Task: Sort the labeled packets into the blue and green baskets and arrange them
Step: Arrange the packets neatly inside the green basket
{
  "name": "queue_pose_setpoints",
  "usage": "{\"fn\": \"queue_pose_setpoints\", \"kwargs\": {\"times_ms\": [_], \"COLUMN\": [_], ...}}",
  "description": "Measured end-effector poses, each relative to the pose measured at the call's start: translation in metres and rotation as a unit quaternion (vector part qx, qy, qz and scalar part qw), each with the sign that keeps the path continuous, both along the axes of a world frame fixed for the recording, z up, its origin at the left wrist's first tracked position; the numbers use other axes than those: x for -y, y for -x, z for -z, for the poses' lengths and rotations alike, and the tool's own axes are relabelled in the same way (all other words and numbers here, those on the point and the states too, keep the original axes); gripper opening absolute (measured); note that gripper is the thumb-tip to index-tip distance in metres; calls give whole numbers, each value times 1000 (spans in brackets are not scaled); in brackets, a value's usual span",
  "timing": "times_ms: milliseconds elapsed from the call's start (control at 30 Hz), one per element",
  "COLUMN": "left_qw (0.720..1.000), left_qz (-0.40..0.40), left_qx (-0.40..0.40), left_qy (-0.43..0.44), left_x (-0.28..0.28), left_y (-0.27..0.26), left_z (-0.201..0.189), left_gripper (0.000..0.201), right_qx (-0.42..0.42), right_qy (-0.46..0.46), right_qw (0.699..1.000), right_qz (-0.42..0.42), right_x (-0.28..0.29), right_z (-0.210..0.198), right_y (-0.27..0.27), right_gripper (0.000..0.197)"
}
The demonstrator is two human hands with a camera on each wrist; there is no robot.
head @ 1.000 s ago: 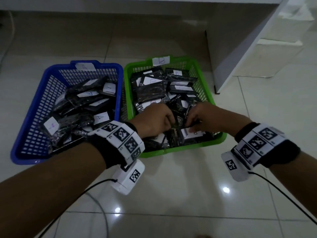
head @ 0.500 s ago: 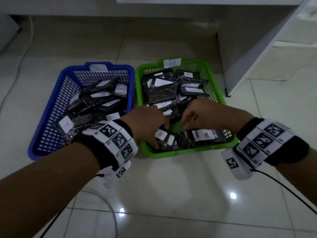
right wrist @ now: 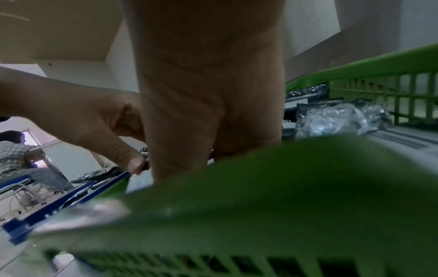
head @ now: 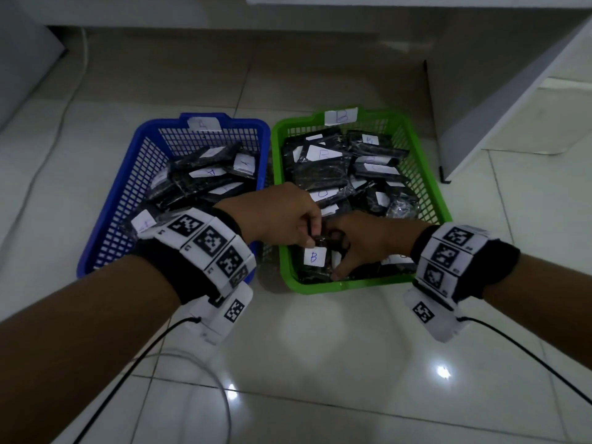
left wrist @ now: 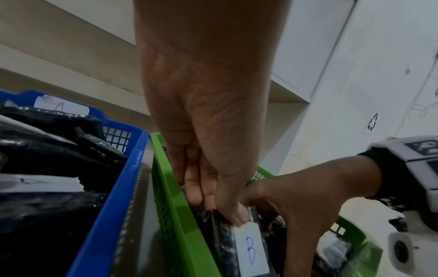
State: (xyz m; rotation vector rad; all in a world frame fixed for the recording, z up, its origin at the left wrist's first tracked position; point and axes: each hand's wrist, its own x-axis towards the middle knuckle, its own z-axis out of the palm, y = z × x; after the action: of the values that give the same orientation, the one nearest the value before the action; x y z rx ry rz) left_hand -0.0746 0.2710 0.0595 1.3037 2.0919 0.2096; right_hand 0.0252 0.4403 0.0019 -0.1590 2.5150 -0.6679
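Note:
A blue basket (head: 134, 174) tagged A stands on the left and a green basket (head: 352, 285) tagged B on the right, both holding black packets with white labels. My left hand (head: 309, 240) pinches the top edge of a black packet with a B label (head: 314, 256), which stands upright at the near left of the green basket. The left wrist view shows thumb and fingers of that hand (left wrist: 227, 215) on the packet (left wrist: 251, 249). My right hand (head: 339, 254) is right beside it, thumb pointing down and fingers curled over neighbouring black packets (left wrist: 272, 226). The green rim (right wrist: 284, 187) hides its fingertips in the right wrist view.
The baskets sit side by side on a glossy tiled floor (head: 320, 363). A white cabinet (head: 496, 91) rises at the back right. Cables (head: 179, 354) trail over the floor near my arms. A seated person (right wrist: 14, 150) is far off in the right wrist view.
Both hands drew together at the near left of the green basket. The left hand took a B packet by its top and stood it upright. The head view shifted.

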Motion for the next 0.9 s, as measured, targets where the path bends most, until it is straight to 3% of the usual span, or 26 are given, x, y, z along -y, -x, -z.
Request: {"fn": "queue_pose_setpoints", "kwargs": {"times_ms": [167,400,500,600,800,900], "left_qw": [999,991,985,977,976,974], "left_qz": [19,77,88,104,107,119], "left_qx": [-37,-108,-136,-174,-180,-180], "left_qy": [19,27,55,67,60,67], "left_x": [-5,-3,-4,-6,-4,-3], "left_y": [-3,-14,-15,-21,-23,-24], "left_z": [2,11,13,15,21,23], "left_gripper": [16,30,41,33,45,46], "right_qx": [3,18,26,42,52,12], "right_qy": [23,35,-9,-46,-36,-6], "right_qw": [1000,999,1000,998,997,1000], "right_qz": [-6,14,-1,-29,-32,14], "right_x": [-5,-17,-12,-4,-4,-16], "right_z": [0,-4,-3,1,-3,-21], "right_y": [3,7,5,5,7,12], "right_gripper": [74,50,41,40,35,22]}}
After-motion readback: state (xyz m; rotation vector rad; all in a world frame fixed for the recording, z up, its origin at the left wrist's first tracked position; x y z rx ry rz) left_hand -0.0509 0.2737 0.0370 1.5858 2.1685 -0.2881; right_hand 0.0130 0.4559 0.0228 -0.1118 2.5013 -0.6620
